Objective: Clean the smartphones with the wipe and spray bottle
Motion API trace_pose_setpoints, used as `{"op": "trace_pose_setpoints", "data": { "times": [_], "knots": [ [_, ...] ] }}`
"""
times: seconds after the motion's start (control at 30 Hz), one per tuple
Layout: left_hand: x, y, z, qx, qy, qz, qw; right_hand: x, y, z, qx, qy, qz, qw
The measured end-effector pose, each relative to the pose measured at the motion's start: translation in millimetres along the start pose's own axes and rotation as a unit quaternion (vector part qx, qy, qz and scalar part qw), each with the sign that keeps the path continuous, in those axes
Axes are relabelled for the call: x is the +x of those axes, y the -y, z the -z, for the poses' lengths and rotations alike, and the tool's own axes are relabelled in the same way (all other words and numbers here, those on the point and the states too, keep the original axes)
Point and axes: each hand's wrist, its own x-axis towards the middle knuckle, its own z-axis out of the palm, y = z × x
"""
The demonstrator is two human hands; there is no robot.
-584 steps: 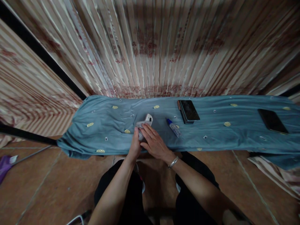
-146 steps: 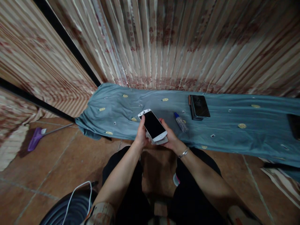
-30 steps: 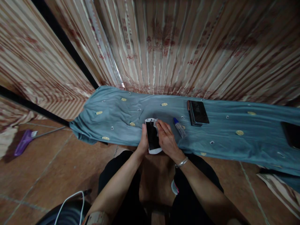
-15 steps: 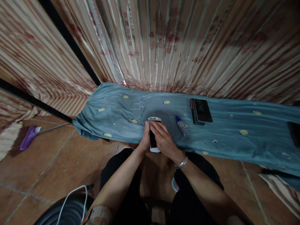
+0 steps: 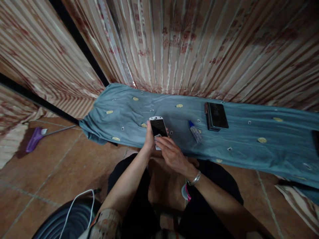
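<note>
My left hand (image 5: 150, 141) grips a white phone (image 5: 158, 126) with a dark screen by its left edge, holding it above the near edge of a blue-grey cloth (image 5: 239, 146). My right hand (image 5: 171, 154) lies over the phone's lower end and presses a small pale wipe (image 5: 157, 136) to the screen. A silver bangle sits on my right wrist.
On the cloth lie a small blue-capped bottle (image 5: 195, 131) and a stack of dark phones (image 5: 216, 116); another dark device (image 5: 316, 141) shows at the right edge. Striped curtains hang behind. A purple broom head (image 5: 33, 139) lies left on the tiled floor; a white cable (image 5: 74, 205) lies near my knee.
My right hand slid from the phone's upper part down to its lower end, baring most of the screen. Earlier I held the phone tilted, screen up.
</note>
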Motion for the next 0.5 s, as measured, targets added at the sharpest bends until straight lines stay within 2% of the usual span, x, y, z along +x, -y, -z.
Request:
{"op": "trace_pose_setpoints", "data": {
  "times": [0.27,0.5],
  "knots": [
    [6.7,-8.5,-1.5,-0.040,-0.001,-0.054,0.998,-13.5,0.0,-4.9,-0.007,0.007,0.036,0.999],
    [12.6,-13.4,1.2,-0.071,-0.011,-0.051,0.996,-13.2,-11.0,10.6,-0.040,0.006,0.022,0.999]
  ]
}}
